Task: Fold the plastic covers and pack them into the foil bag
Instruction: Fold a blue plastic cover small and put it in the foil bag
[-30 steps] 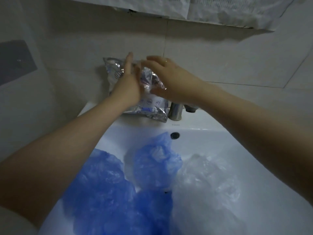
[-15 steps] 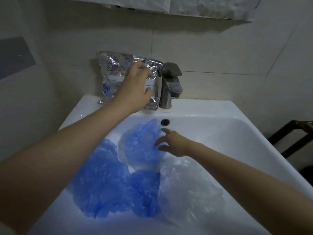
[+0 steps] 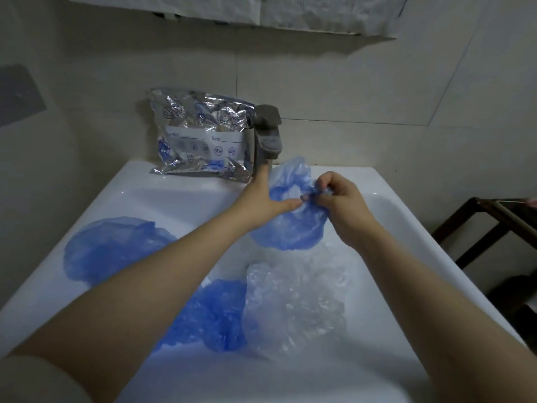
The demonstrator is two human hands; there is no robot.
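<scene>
A big white sink (image 3: 151, 193) fills most of the view. It sits against a pale tiled wall (image 3: 348, 82). A dark wooden rack (image 3: 494, 225) stands off to the right of the sink.

Two bare arms reach out over the sink. Plastic covers lie in the bowl. One blue cover (image 3: 116, 245) lies flat on the left side of the bowl. A clear cover (image 3: 296, 306) lies all crinkled on the near right side. Another blue cover (image 3: 215, 315) lies just beside the clear one, and the left arm hides part of it.

The shiny foil bag (image 3: 200, 138) stands on the back ledge of the sink. It leans on the wall, right beside the grey tap (image 3: 268, 132). It has a white label with small pictures on it.

A third blue cover, the held cover (image 3: 290, 228), is lifted up over the far part of the bowl, just under the tap. Both hands are on it. The left hand (image 3: 261, 199) is spread wide, with its fingers inside the cover and its thumb pointing to the right. The right hand (image 3: 340, 202) is closed tight, pinching the ruffled edge of this cover between thumb and fingers. The two hands almost touch.
</scene>
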